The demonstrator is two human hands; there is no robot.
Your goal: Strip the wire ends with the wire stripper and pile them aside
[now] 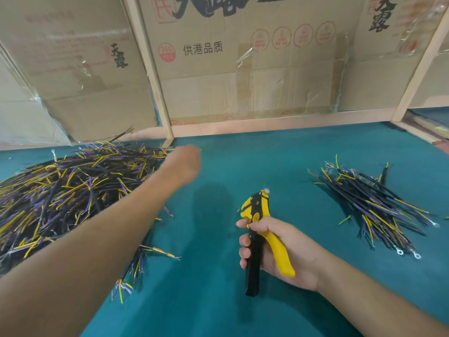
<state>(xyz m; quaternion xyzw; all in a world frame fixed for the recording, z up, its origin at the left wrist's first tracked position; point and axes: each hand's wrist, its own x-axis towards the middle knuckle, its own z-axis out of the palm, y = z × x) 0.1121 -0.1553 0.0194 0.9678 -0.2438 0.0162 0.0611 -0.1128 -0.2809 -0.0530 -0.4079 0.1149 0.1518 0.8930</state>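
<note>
- Wires in a large tangled heap (pixel 60 198), black, yellow and purple, are spread over the far-left part of the green bench (pixel 218 300).
- Just right of it, the left hand (pixel 185 164) is stretched forward above the heap's right edge; it is blurred, and whether its fingers are clenched or released cannot be told.
- At centre right, the wire stripper (pixel 261 237), yellow and black, is gripped by its handles in the right hand (pixel 279 251), nose pointing away.
- A smaller wire pile (pixel 371 205) is seen far right, well apart from the tool.
- Cardboard boxes (pixel 243 69) are stacked behind.
</note>
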